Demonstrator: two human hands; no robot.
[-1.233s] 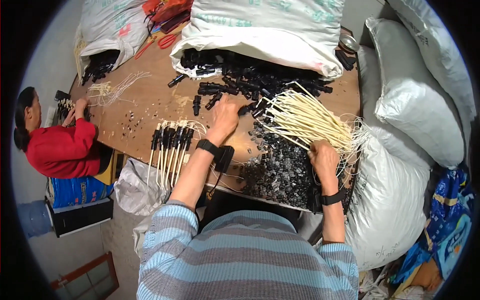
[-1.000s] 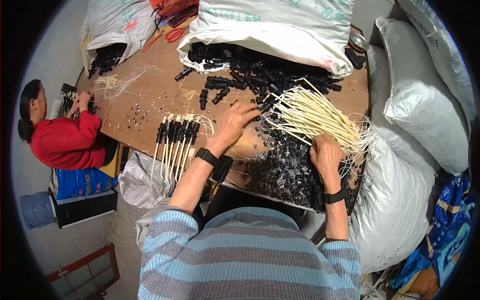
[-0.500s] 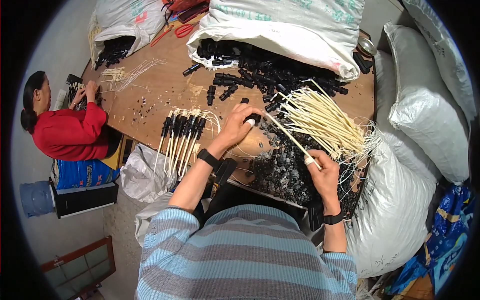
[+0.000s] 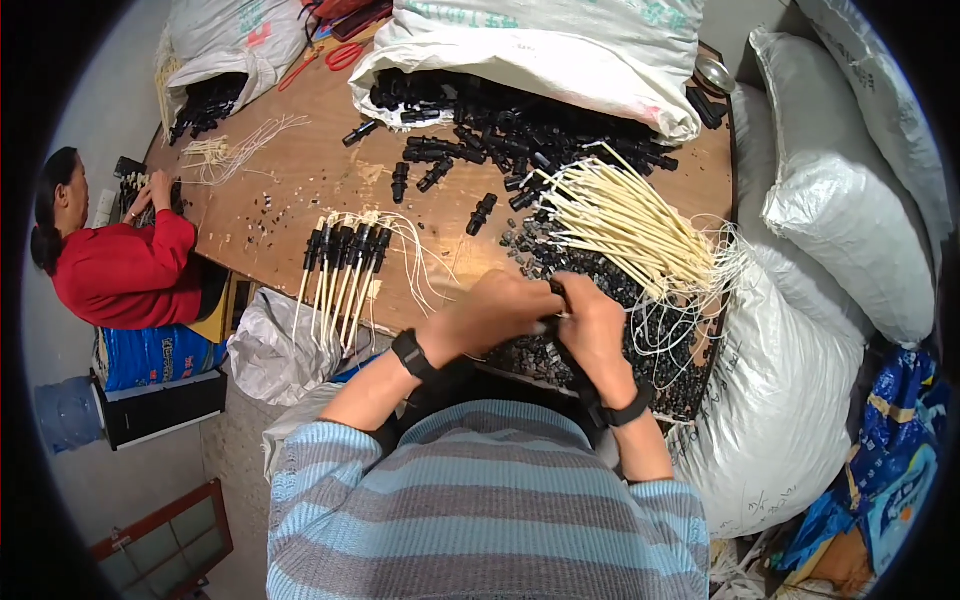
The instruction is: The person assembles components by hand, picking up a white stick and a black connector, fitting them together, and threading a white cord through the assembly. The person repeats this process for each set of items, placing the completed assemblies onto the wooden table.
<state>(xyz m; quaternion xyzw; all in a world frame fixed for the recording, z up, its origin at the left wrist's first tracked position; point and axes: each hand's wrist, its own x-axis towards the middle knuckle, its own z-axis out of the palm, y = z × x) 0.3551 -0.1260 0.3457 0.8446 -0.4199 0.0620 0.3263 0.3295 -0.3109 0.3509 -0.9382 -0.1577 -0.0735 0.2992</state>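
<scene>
My left hand (image 4: pixel 490 312) and my right hand (image 4: pixel 592 322) meet over the near edge of the table. Both have their fingers curled. A black plastic fitting (image 4: pixel 557 291) shows at my right fingertips, partly covered by the hands. Motion smears the left hand, and what its fingers hold is hidden. Beyond my right hand lies a bundle of cream sticks (image 4: pixel 625 225) with white cords. Small black plastic pieces (image 4: pixel 655 345) are heaped beneath and beside the hands. Left of them, several black fittings with sticks through them (image 4: pixel 345 245) rest in a row at the table edge.
Loose black fittings (image 4: pixel 440 150) spill from a large white sack (image 4: pixel 540 65) at the back of the wooden table (image 4: pixel 270 235). Red scissors (image 4: pixel 345 56) lie far left. A person in red (image 4: pixel 125 260) works at the left end. Stuffed sacks (image 4: pixel 780 400) crowd the right side.
My hands have come together, the right moving left and the left slightly right and nearer. The cream stick seen in my right hand is no longer visible. The view has shifted slightly.
</scene>
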